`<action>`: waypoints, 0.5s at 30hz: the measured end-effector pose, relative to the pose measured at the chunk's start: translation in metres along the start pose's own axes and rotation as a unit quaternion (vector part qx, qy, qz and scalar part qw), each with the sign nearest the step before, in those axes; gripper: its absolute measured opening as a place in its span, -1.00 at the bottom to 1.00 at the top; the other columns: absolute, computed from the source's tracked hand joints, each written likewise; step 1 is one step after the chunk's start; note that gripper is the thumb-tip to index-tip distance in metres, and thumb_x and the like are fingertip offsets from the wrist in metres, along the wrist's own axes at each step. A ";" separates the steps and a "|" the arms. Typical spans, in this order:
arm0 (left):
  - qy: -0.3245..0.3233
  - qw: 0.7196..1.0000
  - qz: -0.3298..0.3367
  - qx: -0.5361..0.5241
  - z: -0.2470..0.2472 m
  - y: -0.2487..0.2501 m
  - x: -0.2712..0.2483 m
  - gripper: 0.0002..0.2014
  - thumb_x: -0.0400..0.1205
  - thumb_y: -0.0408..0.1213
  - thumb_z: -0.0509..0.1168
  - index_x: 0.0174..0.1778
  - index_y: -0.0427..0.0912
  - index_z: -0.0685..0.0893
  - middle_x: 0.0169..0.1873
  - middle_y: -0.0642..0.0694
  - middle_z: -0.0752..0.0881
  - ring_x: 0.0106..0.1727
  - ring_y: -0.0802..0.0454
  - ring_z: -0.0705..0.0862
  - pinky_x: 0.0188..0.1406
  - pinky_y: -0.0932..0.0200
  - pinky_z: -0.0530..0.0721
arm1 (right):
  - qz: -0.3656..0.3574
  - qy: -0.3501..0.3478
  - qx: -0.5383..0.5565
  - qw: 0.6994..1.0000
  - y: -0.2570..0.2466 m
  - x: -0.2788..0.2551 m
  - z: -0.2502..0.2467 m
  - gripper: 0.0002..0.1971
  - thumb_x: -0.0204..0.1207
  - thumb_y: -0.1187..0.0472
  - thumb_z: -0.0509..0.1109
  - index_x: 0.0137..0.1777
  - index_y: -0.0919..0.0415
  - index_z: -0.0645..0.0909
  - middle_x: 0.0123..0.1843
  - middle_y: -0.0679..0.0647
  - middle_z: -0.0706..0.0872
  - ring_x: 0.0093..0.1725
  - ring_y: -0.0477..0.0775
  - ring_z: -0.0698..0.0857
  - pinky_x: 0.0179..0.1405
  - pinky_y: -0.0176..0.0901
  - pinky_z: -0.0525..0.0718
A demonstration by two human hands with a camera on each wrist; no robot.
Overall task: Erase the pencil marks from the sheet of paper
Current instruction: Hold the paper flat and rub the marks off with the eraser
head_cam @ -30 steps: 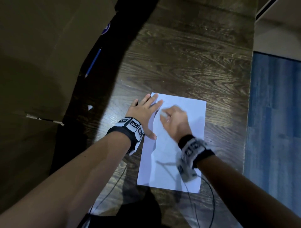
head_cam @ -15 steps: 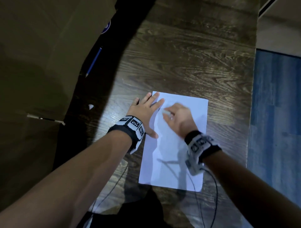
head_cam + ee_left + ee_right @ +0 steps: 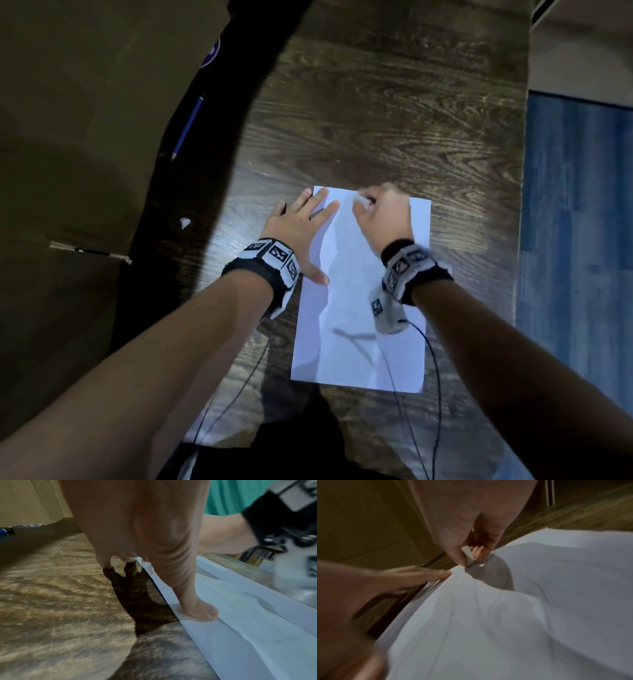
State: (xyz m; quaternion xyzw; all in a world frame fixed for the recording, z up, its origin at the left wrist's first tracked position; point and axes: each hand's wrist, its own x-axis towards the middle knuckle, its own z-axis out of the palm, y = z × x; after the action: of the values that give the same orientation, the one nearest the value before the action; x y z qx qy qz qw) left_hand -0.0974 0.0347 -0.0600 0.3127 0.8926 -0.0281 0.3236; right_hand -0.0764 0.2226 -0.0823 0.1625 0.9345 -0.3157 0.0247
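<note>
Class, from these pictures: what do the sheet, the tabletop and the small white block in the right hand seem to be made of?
Sheet: thin white paper, matte; it buckles into soft ridges.
Tabletop: wood or wood-look laminate, dark brown; visible grain with a slight sheen.
White block, pinched by the right hand: probably a rubber or vinyl eraser; dull, small, too blurred to be sure.

A white sheet of paper [image 3: 363, 301] lies flat on the dark wood-grain desk [image 3: 376, 113], long side running away from the person. It is rumpled, with a crease running lengthwise near its left edge and shallow buckles across the middle. Any pencil marks are too faint to make out. A small white eraser [image 3: 468, 555] stands tilted, its lower tip touching the paper near the far left corner.
</note>
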 end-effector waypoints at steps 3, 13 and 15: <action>0.014 1.000 -0.005 -0.002 0.002 0.000 0.000 0.42 0.21 0.47 0.51 0.75 0.15 -0.33 0.73 0.09 -0.39 0.75 0.00 -0.34 0.71 -0.28 -0.02 | -0.063 -0.061 0.007 0.996 -0.011 -0.058 0.009 -0.72 0.47 0.19 0.26 -0.43 0.02 0.29 -0.33 0.01 0.48 -0.31 0.05 0.48 -0.32 -0.14 0.39; 0.023 0.996 -0.075 0.046 0.016 0.040 -0.014 0.36 0.32 0.72 0.04 0.74 -0.16 -0.39 0.73 -0.26 -0.33 0.74 -0.33 -0.29 0.72 -0.25 -0.22 | -0.002 -0.029 -0.006 1.000 -0.003 -0.015 -0.005 -0.90 0.48 0.15 0.35 -0.17 0.02 0.71 -0.09 0.05 0.68 -0.09 0.04 0.63 -0.11 -0.16 0.60; 0.030 0.993 -0.105 0.043 0.022 0.055 -0.022 0.31 0.38 0.70 -0.04 0.75 -0.22 -0.35 0.74 -0.33 -0.22 0.74 -0.39 -0.17 0.71 -0.27 -0.21 | -0.004 -0.036 0.000 0.999 -0.001 -0.028 -0.004 -0.90 0.48 0.13 0.34 -0.14 0.00 0.70 -0.10 0.00 0.67 -0.10 -0.01 0.61 -0.12 -0.20 0.56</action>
State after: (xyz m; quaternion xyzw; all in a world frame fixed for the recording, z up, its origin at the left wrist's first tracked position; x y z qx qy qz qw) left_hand -0.0403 0.0612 -0.0553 0.2319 0.9277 -0.0907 0.2782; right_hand -0.0497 0.2157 -0.0745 0.1474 0.9335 -0.3217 0.0570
